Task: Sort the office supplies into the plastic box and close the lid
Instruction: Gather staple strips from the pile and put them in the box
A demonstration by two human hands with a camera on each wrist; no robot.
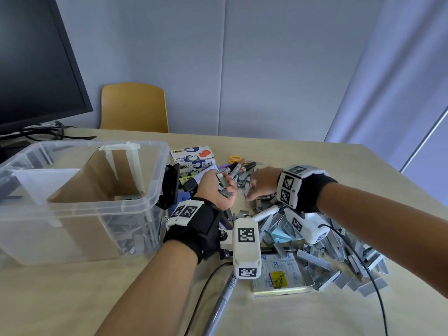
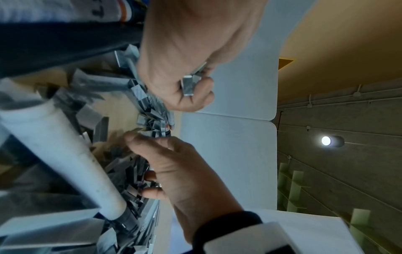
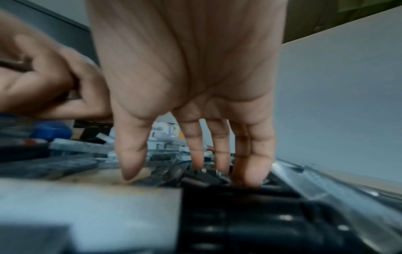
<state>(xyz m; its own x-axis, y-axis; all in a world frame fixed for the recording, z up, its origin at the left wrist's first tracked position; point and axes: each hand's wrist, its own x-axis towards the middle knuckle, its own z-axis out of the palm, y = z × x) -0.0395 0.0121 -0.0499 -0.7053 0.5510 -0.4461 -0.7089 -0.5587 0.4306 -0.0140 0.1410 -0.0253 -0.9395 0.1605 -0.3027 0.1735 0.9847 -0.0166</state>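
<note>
Box: plastic box (image 1: 155,190) stands at your left on the worktop (image 1: 278,318), just beside your left wrist; no lid is on it, and I cannot pick out a lid for certain.
Contents: only a low heap of staple strips (image 1: 132,235) in the box's near right corner, with a brown card sheet (image 1: 80,229) leaning inside; the rest of its floor is not clearly readable through the wall.
Progress: early, by my judgement. A little has gone in; most supplies lie outside.
Left to do: the large staple pile (image 1: 339,258), markers (image 1: 238,167), yellow scissors (image 1: 236,158), tape dispenser cartons (image 1: 191,157), a notepad (image 1: 278,275) and a grey pen (image 1: 218,309) are all on the worktop; then the lid.
Left grip: your left hand (image 1: 218,190), palm up over the pile, fingers curled round a handful of staples (image 1: 224,186).
Right grip: your right hand (image 1: 263,181), fingers straight and spread, tips down among loose staples near the left hand; nothing enclosed.
Surroundings: monitor (image 1: 36,64) behind the box, chair (image 1: 133,107) beyond the worktop's far edge.
</note>
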